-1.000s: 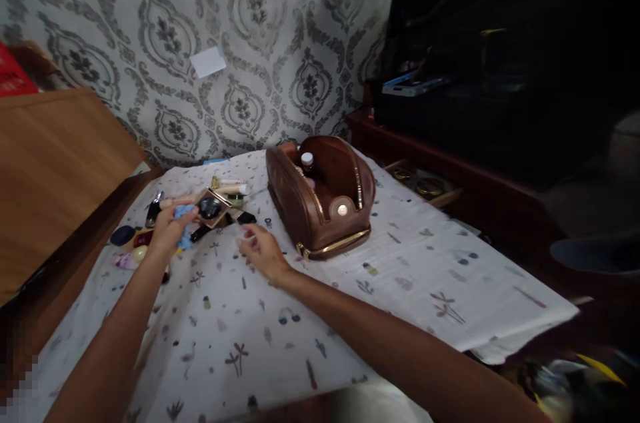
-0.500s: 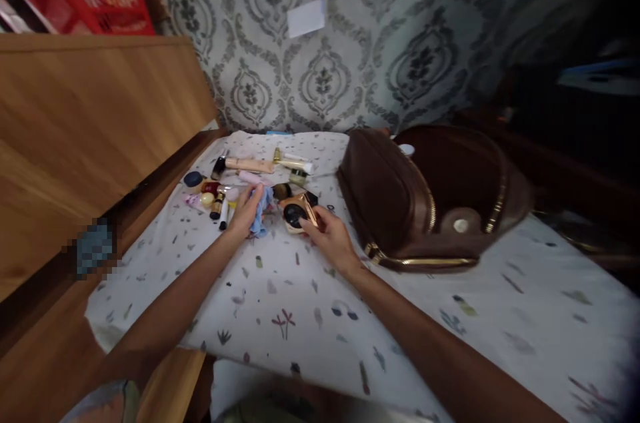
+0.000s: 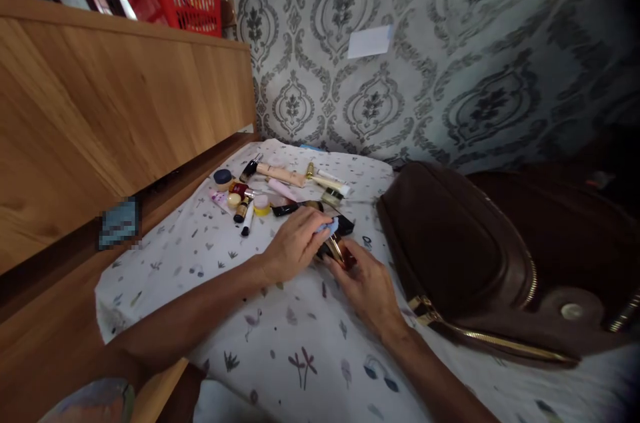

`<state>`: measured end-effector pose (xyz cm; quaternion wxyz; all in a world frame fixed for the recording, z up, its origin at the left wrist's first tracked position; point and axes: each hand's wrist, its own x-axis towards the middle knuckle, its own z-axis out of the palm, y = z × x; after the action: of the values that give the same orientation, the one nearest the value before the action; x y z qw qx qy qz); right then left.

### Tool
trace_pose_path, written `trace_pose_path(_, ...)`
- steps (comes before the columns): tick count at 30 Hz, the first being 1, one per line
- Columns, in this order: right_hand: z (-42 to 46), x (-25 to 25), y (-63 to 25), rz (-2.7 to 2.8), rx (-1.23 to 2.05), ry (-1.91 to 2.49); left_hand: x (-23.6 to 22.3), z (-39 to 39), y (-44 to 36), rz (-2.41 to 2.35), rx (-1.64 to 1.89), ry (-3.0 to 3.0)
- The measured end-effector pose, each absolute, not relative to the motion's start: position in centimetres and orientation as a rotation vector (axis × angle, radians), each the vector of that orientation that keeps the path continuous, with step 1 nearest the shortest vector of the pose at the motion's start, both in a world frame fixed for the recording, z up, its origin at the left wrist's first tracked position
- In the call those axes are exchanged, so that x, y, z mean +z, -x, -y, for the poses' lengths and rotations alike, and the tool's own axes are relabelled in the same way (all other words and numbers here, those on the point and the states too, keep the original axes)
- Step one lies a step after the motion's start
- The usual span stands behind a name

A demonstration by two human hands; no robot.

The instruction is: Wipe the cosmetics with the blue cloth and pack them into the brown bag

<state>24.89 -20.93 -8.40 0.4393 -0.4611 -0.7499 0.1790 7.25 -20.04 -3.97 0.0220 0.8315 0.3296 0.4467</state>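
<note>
The left hand (image 3: 295, 243), half curled, holds a blue cloth (image 3: 329, 228) against the compact (image 3: 335, 249) that the right hand (image 3: 369, 282) pinches.

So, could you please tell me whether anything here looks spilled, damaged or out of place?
Nothing stands out. The cosmetics lie scattered on the patterned cloth and the brown bag stands open, but nothing looks spilled; the left hand and right hand mostly hide the compact.
</note>
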Motion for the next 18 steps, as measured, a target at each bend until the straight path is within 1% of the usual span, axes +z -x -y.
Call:
trace_pose_path(2,20.9,-8.7,-24.9,1.860,0.363,1.131,-4.1,19.9,-7.2,-0.992,1.410,-2.544)
trace_pose_path(4,21.0,-8.9,-24.9,1.843,0.350,1.106,-4.2,19.9,-7.4,-0.963,1.416,-2.548)
trace_pose_path(10,21.0,-9.1,-24.9,1.771,0.452,1.042,-4.6,20.6,-8.0,-0.953,1.290,-2.783)
trace_pose_path(18,21.1,-8.4,-24.8,1.708,0.523,1.039,-5.3,19.2,-7.0,-1.073,1.329,-2.687)
